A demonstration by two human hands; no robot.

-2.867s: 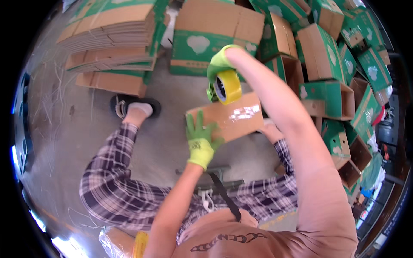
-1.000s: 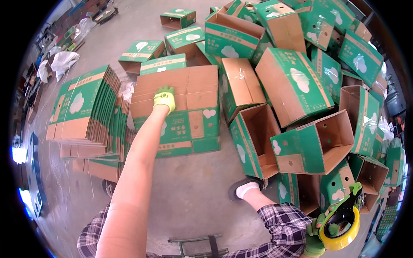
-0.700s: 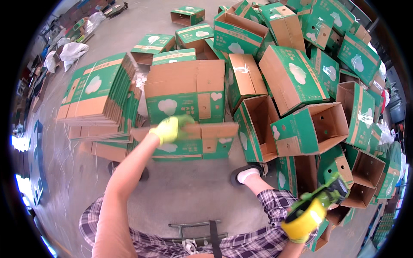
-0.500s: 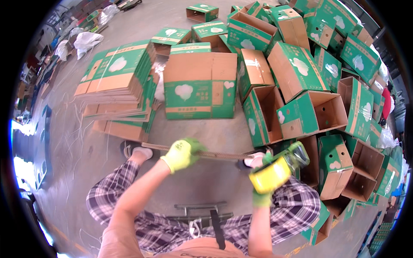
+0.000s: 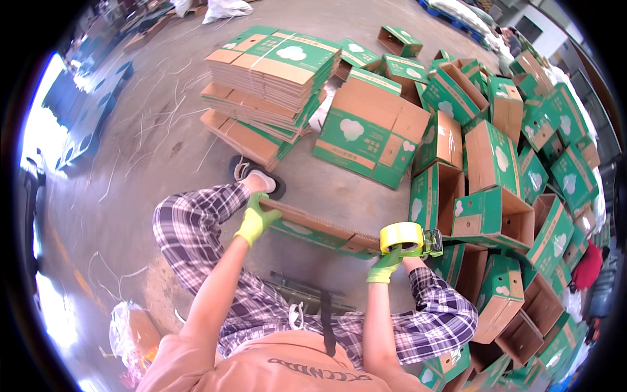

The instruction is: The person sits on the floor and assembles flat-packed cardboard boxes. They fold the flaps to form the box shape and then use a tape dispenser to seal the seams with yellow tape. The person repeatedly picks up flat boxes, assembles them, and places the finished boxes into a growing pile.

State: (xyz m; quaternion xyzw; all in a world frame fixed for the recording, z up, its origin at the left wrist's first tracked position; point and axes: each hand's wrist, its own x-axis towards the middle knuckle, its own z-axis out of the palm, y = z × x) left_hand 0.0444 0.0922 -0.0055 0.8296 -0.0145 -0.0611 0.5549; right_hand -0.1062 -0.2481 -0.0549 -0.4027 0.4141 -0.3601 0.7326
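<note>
A folded-flat green and brown carton [image 5: 312, 230] stands on edge between my knees, its brown edge up. My left hand [image 5: 255, 221], in a yellow-green glove, grips its left end with the thumb stretched along the top. In my right hand [image 5: 386, 266], gloved alike, is a tape dispenser [image 5: 432, 243] with a roll of yellow tape [image 5: 394, 232]. The dispenser is at the carton's right end; whether it touches the cardboard I cannot tell. The fingers of the right hand are partly hidden behind the roll.
A stack of flat cartons [image 5: 274, 65] stands ahead to the left. Another carton [image 5: 366, 134] leans in front of me. Many opened cartons [image 5: 493, 215] are heaped along my right. Loose white straps [image 5: 153, 124] lie on the left floor, and a clear plastic bag [image 5: 127, 330] sits behind my left leg.
My view has swung left. My left hand has moved from the carton's middle to its left end, and the carton now shows its green face. The tape dispenser has turned in my right hand.
</note>
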